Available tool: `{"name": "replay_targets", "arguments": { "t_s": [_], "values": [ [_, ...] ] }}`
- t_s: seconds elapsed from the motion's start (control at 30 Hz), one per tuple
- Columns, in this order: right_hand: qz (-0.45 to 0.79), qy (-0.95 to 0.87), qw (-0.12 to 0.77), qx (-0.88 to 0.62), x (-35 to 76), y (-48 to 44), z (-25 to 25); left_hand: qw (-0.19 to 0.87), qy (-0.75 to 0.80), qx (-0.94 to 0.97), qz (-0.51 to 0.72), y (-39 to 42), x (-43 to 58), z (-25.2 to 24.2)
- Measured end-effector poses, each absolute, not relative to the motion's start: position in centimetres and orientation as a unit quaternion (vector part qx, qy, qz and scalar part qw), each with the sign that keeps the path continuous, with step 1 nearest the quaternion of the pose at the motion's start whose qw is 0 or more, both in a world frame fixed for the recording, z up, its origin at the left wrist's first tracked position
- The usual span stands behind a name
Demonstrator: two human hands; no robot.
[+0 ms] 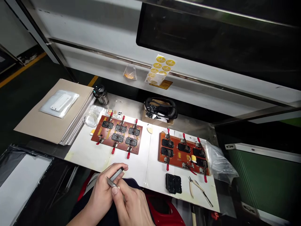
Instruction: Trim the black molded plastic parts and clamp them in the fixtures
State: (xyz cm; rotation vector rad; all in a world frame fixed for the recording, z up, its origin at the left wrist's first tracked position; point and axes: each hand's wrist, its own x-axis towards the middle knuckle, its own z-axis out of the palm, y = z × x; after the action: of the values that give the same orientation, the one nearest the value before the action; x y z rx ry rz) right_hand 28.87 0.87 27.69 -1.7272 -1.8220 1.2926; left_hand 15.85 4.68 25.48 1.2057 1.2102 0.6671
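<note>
Just before the worktop's (124,105) near edge, the left hand (101,188) holds a small grey, dark-ended piece (117,174); the right hand (133,200), close beside, grips a pointed blade (110,182) (the rest hidden). Beyond lie brown boards (105,133).

Gap between boards (124,135) for right hand (133,198)

Light, seemingly from above, is brightening the white sheets (141,168), while the floor (14,106) is sinking into near-darkness. I'm catching glints off the clear plastic bag (219,164) and a streak of glare along the upper metal bar (235,13). Wide-angle distortion is stretching the edges; the right side is dimming.
</note>
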Motion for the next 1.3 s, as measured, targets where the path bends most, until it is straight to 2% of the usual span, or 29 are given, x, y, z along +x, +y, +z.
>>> {"name": "replay_targets", "arguments": {
  "t_s": [0.5,0.83,1.3],
  "values": [
    [0.420,-0.661,0.128,-0.609,28.2,1.1,27.8,0.591,0.537,0.532,0.282,4.6,15.2,25.6],
    [0.406,-0.647,0.167,-0.624,28.8,1.5,28.1,0.564,0.552,0.551,0.274,5.3,16.1,27.3],
    [0.433,-0.600,0.214,-0.638,30.1,1.4,28.6,0.568,0.531,0.549,0.307,4.9,17.0,26.5]
  ]
}}
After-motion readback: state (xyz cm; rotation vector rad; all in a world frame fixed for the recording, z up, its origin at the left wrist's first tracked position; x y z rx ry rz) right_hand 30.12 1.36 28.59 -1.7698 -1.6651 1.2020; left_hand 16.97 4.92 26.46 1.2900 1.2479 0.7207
